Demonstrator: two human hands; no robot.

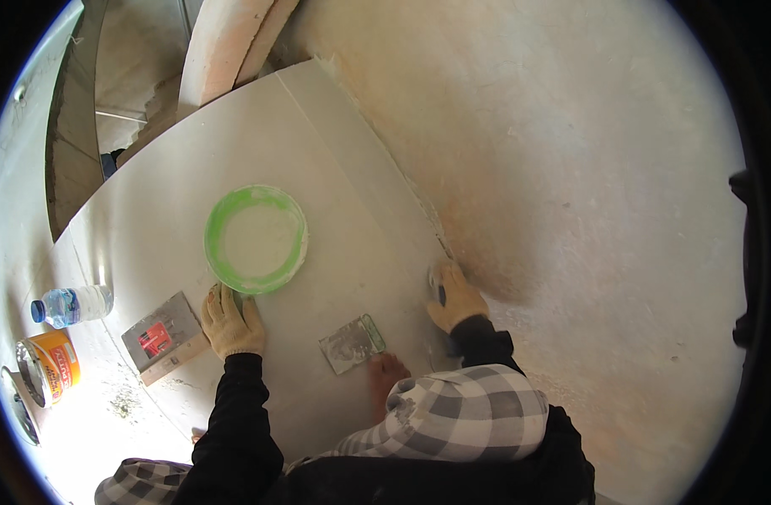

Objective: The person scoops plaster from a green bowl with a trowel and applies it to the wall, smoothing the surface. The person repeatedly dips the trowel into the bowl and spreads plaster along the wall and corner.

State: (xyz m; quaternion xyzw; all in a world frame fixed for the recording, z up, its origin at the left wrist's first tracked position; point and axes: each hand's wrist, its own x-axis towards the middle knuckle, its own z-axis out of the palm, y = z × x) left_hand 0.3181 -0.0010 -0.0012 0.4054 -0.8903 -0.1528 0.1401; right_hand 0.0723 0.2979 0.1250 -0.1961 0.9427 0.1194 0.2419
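My left hand point(232, 324), in a cream work glove, rests on the pale slab with its fingers stretched out. Its fingertips meet the near rim of a round green basin point(298, 252) with whitish material inside. Over at the slab's right edge, against the wall, my gloved right hand point(455, 299) is curled. A small dark and pale thing shows at its fingers, too unclear to name. Between my hands lies a flat, smeared scraper blade point(345, 346) with a green edge. Left of my left hand is a wide metal blade point(171, 328) with a red label.
A plastered wall point(587, 210) rises along the right side. At the left lie a clear water bottle point(84, 305) with a blue cap and an orange putty tin point(59, 367). The slab's curved edge point(137, 160) borders a lower area. A bare foot point(385, 380) is near the scraper.
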